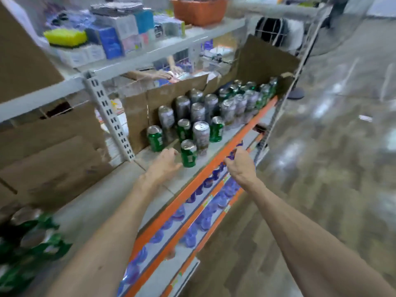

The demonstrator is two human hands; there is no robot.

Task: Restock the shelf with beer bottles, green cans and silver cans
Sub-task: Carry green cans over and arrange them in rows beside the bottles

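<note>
Green cans and silver cans stand in rows on the grey shelf (150,185) with an orange front edge. The nearest green can (188,153) stands upright at the front of the group, with a silver can (201,135) right behind it. My left hand (164,162) hovers just left of that green can with fingers loosely curled and nothing in it. My right hand (240,162) is over the shelf's orange edge, fingers curled, holding nothing that I can see. More green packs (27,243) lie blurred at the lower left. No beer bottles show.
Cardboard sheets (53,151) line the back of the shelf. An upper shelf (150,52) carries boxes and an orange basket (199,9). Lower shelves hold purple-capped bottles (205,213). Another person's hands (169,72) reach in from behind. Open floor lies to the right.
</note>
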